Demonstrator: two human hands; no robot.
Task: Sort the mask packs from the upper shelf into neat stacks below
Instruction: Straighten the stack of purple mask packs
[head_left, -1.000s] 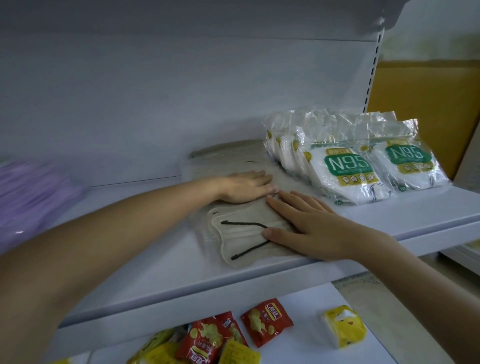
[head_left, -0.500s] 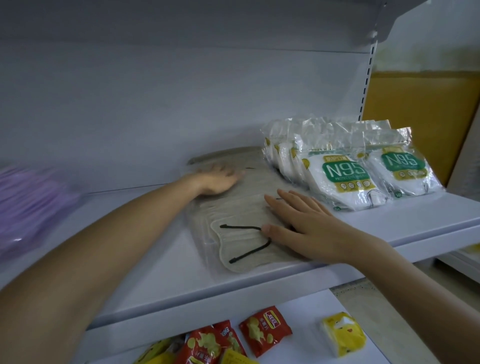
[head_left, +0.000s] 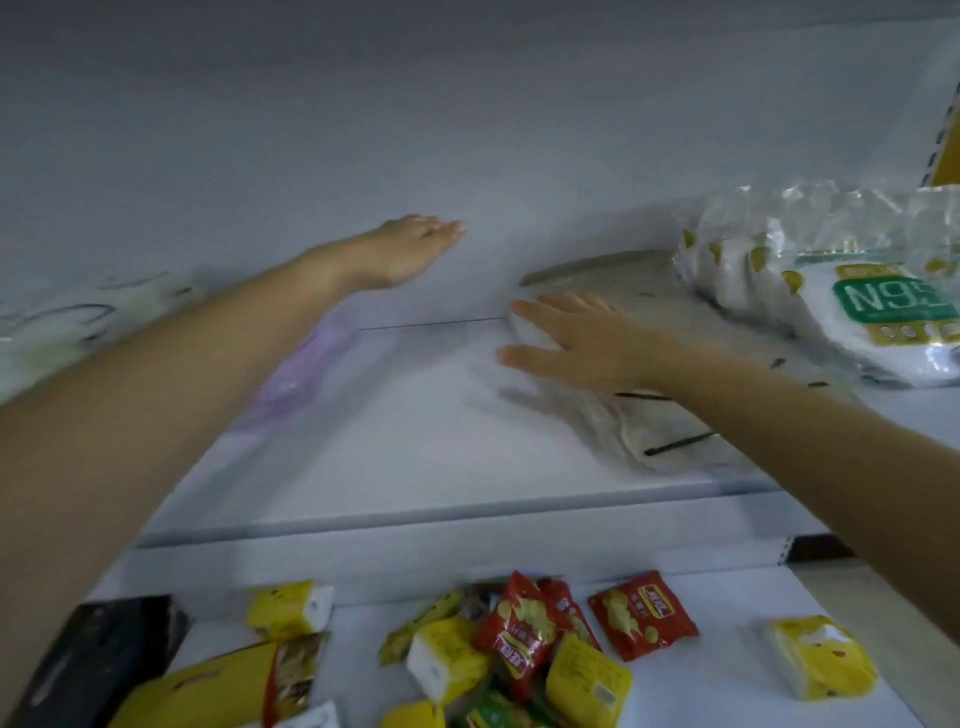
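Partway, judging by layout: beige mask packs (head_left: 670, 415) lying stacked on shelf (head_left: 415, 447), N95 packs (head_left: 852, 291) piled just right of beige stack. Right hand (head_left: 582, 343) pressing flat, fingers spread, on beige stack. Left hand (head_left: 410, 249) reaching open, empty, left of it toward blurred purple packs (head_left: 301, 374), probably unsorted.

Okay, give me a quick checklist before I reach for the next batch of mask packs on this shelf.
1. Left hand free: ok, open, lifted near the back panel, holding nothing.
2. Right hand free: ok, flat on the beige mask packs, not gripping.
3. Beige stack neat: not ok, front packs splay toward the shelf edge.
4. N95 packs settled: cannot tell, partly out of view.
5. Purple packs within reach: ok, beside the left forearm, though blurred.
6. Space between stacks: ok, bare shelf there.
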